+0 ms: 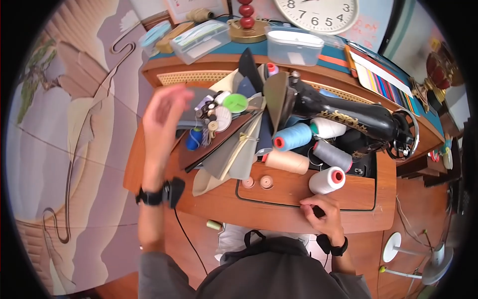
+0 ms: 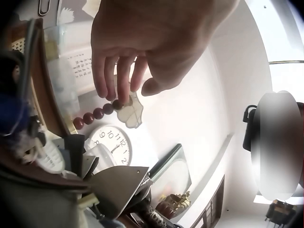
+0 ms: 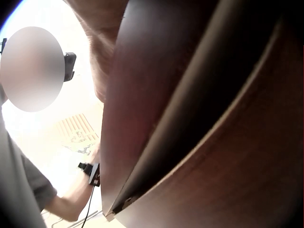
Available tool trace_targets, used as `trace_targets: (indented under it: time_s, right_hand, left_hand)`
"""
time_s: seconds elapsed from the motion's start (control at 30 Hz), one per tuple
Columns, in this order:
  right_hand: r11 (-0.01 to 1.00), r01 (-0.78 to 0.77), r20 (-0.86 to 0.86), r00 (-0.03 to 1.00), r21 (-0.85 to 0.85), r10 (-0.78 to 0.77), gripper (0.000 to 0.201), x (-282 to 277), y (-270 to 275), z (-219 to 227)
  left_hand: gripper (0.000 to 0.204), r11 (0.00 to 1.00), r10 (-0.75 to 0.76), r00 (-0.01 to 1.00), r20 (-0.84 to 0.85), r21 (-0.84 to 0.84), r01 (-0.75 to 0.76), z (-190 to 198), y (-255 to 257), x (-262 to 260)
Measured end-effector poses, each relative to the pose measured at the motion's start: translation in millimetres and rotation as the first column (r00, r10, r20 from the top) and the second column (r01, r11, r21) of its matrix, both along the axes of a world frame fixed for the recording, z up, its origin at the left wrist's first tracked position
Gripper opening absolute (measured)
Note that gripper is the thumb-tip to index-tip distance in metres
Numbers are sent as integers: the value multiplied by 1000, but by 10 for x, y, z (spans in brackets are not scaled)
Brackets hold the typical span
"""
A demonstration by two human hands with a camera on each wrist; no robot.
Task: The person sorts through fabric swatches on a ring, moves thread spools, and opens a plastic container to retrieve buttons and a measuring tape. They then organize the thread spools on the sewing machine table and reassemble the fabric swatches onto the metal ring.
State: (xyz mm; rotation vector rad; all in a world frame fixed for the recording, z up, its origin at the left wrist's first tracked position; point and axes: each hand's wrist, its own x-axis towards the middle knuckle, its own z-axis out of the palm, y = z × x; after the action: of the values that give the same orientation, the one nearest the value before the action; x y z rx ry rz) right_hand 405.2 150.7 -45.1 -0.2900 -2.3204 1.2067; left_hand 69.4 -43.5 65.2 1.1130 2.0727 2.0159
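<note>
In the head view my left hand (image 1: pixel 166 112) is raised at the left of the pile on the table, holding nothing. The left wrist view shows its fingers (image 2: pixel 124 78) hanging loosely. Nearest to it are a heap of buttons (image 1: pixel 213 119), a green round lid (image 1: pixel 235 103) and a blue thread spool (image 1: pixel 194 138). These lie over fanned-out grey and brown sheets (image 1: pixel 224 154). My right hand (image 1: pixel 324 213) rests at the table's front edge, loosely curled and holding nothing, just below a white thread cone (image 1: pixel 323 182). The table's edge (image 3: pixel 137 109) fills much of the right wrist view.
A black sewing machine (image 1: pixel 343 112) stands at the right, with blue (image 1: pixel 294 137), grey (image 1: pixel 332 156) and peach thread cones (image 1: pixel 286 162) before it. Two small pink discs (image 1: pixel 266 182) lie in front. Plastic boxes (image 1: pixel 295 47) and a clock (image 1: pixel 318 12) are at the back.
</note>
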Motion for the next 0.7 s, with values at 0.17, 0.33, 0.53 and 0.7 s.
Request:
trace_targets:
  time_s: [0.17, 0.33, 0.53, 0.7]
  right_hand:
    - [993, 69, -11, 998, 96, -69, 10, 7, -36, -64]
    - [967, 108, 65, 990, 232, -126, 6, 17, -111, -20]
    - [954, 88, 134, 982, 288, -131, 11, 11, -118, -81]
    - [948, 60, 96, 991, 314, -95, 18, -48, -128, -33]
  left_hand:
    - [14, 960, 256, 957, -134, -76, -268, -845, -684, 599]
    - [12, 940, 342, 940, -18, -16, -342, -1378, -966, 741]
    - [14, 931, 354, 922, 159, -158, -330, -1390, -955, 828]
    - [20, 885, 410, 912, -16, -234, -402, -1433, -881, 907]
